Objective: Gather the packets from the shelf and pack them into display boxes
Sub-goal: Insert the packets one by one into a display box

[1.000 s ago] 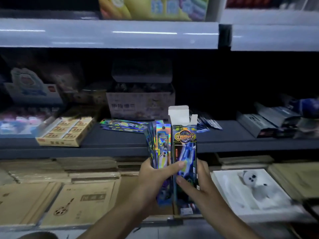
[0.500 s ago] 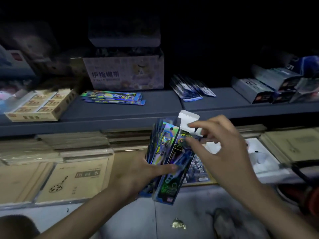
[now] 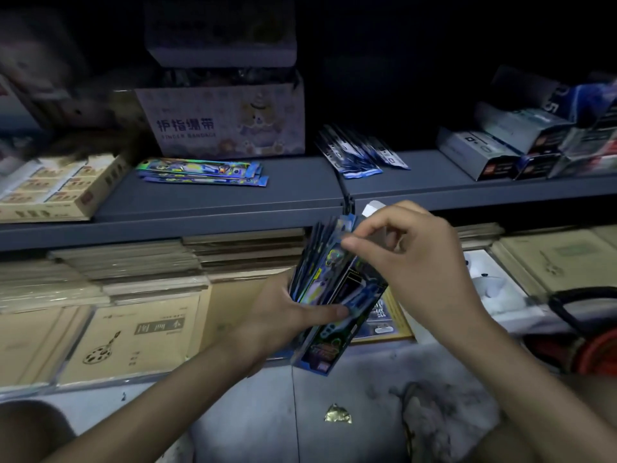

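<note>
The packets [image 3: 322,282] are glossy holographic foil, as are those [image 3: 203,170] on the smooth, matt grey shelf [image 3: 213,205] (painted metal, it seems). The display box [image 3: 334,342] is glossy printed card; notebooks [image 3: 133,339] below are matt kraft paper.

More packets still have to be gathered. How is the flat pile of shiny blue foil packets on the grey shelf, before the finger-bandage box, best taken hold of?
Probably at mid-length, from the front: the flat pile of shiny blue foil packets lies lengthwise along the grey shelf with bare shelf before it, so fingers can slide under its near long edge, thumb on top.
</note>
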Demonstrator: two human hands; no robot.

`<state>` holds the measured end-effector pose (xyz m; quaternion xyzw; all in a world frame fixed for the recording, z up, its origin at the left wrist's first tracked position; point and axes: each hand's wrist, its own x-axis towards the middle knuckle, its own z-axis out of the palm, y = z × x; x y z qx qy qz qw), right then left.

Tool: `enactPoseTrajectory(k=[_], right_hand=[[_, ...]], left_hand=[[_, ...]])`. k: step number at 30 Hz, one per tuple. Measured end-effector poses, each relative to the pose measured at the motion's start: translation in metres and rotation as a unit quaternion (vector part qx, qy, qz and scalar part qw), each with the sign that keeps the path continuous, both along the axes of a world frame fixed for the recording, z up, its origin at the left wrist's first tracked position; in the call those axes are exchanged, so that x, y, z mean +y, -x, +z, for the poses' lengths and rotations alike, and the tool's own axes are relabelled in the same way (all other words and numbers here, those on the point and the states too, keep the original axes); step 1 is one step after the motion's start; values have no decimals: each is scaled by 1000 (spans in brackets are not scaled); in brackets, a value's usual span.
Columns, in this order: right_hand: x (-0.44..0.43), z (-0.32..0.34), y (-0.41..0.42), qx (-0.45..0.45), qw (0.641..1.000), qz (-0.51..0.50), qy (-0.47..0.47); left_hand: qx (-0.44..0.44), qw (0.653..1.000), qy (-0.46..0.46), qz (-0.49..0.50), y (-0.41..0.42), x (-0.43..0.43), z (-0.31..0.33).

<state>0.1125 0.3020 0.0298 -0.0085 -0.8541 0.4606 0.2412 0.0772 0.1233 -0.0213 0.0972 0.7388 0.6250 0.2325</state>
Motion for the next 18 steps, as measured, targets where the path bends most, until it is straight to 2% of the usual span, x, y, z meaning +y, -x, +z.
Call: enactPoseTrajectory(k=[3, 12, 14, 18], right_hand=[[6, 7, 1, -12, 997, 19, 80], [-2, 8, -5, -21, 970, 79, 229], [-5, 5, -6, -34, 967, 93, 234], [-5, -1, -7, -60, 979, 71, 181]], left_hand=[[21, 1000, 3, 7, 4, -2, 1], [57, 998, 1, 3, 8, -5, -5], [63, 998, -3, 4, 7, -5, -6], [74, 997, 0, 1, 5, -5, -8]])
